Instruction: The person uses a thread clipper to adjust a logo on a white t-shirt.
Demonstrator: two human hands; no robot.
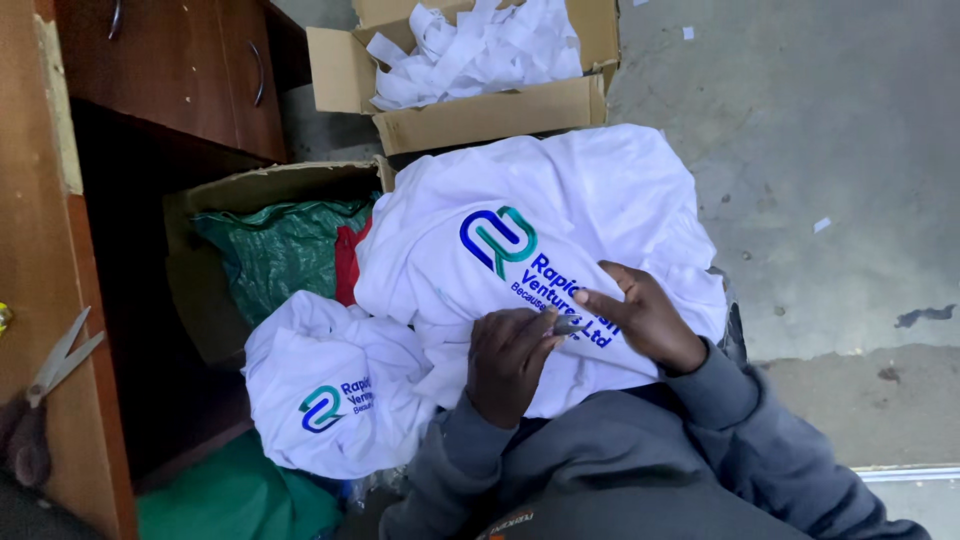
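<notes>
A white shirt [560, 200] with a blue and green printed logo lies bunched over my lap. My left hand [508, 362] rests on it just below the print and pinches a small grey metal tool [572, 325] whose tip points right. My right hand [645, 320] lies on the printed lettering, thumb and fingers pinching the fabric beside the tool's tip. Both arms wear grey sleeves. What lies under my hands on the print is hidden.
A second white shirt [330, 400] with the same logo is crumpled at lower left. A cardboard box [490, 115] of white paper strips stands ahead, another box [280, 185] holds a green sack. Scissors [60, 360] lie on the wooden desk [40, 200] at left. Concrete floor [820, 150] lies right.
</notes>
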